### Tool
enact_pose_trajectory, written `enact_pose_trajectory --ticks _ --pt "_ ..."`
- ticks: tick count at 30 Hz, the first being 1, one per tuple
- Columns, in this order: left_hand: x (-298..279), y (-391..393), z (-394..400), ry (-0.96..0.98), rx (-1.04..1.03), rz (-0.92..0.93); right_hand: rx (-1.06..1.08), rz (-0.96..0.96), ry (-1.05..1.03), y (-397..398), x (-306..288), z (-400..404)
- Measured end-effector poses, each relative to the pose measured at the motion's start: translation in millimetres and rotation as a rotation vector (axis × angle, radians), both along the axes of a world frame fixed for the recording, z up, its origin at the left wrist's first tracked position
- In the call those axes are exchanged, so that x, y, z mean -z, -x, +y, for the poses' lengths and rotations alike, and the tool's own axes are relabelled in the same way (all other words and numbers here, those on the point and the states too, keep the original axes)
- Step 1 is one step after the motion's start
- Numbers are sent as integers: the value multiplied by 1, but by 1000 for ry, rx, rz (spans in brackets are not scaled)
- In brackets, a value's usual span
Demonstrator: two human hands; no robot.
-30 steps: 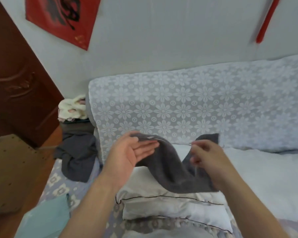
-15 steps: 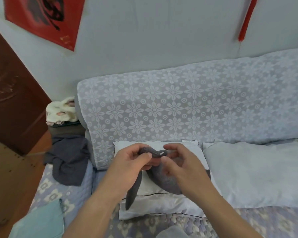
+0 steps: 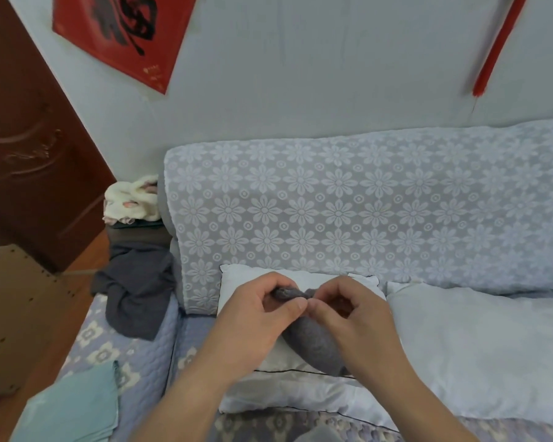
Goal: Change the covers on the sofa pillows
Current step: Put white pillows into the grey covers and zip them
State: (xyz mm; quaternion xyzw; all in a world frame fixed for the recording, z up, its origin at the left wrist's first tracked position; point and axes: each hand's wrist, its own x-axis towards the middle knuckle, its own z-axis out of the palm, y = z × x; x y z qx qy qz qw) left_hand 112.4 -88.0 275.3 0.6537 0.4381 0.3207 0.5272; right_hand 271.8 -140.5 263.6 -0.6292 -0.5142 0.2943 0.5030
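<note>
I have the grey cover [image 3: 313,339] bunched just above the white pillow [image 3: 288,393], my left hand [image 3: 256,317] and right hand [image 3: 355,317] both pinching its top edge, thumbs touching; I'd find the opening, spread it wide, keep the hem taut; avoid twisting it.

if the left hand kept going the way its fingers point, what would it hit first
The left hand points toward the right hand, their fingertips nearly meeting on the grey cover both pinch. It would most likely meet the right hand's fingers first; depth is hard to judge.
</note>
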Motion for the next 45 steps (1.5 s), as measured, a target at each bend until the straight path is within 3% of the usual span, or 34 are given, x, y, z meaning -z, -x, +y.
enact_pose_trajectory --ticks 4,7,8,10,12,17,20,21,22,24,25,26,27,31,37,40,45 --pt "1 -1 -3 -10 -9 46 19 5 38 5 4 -2" --pt "-1 0 -6 -88 35 165 50 502 195 7 7 -1" --pt "-2 0 -7 -152 43 240 65 589 248 8 10 -1" --pt "-2 2 -10 -232 41 326 101 555 321 7 21 4" --pt "-1 8 -11 -209 44 285 147 467 381 2 33 14" --pt "-10 39 -4 35 -104 -113 392 246 524 -53 91 45" --pt "0 58 5 123 -290 -146 485 138 520 -87 100 44" --pt "9 67 10 104 -378 -39 474 89 482 -92 96 42" --pt "19 78 16 42 -428 196 442 33 436 -93 89 39" --pt "38 101 20 -115 -411 934 325 -99 331 -84 74 34" --pt "41 107 19 -185 -368 1180 263 -145 283 -75 66 32" --pt "46 106 18 -233 -305 1261 209 -169 248 -65 59 29" --pt "48 98 16 -265 -237 1209 163 -173 222 -54 52 27" --pt "72 30 3 -255 87 668 20 -238 161 -11 35 15" --pt "96 -9 -23 -146 52 256 85 -246 170 8 29 5" --pt "93 -9 -26 -131 123 264 113 -218 268 1 37 6" --pt "87 -6 -9 -219 287 511 78 -110 508 -20 62 13"
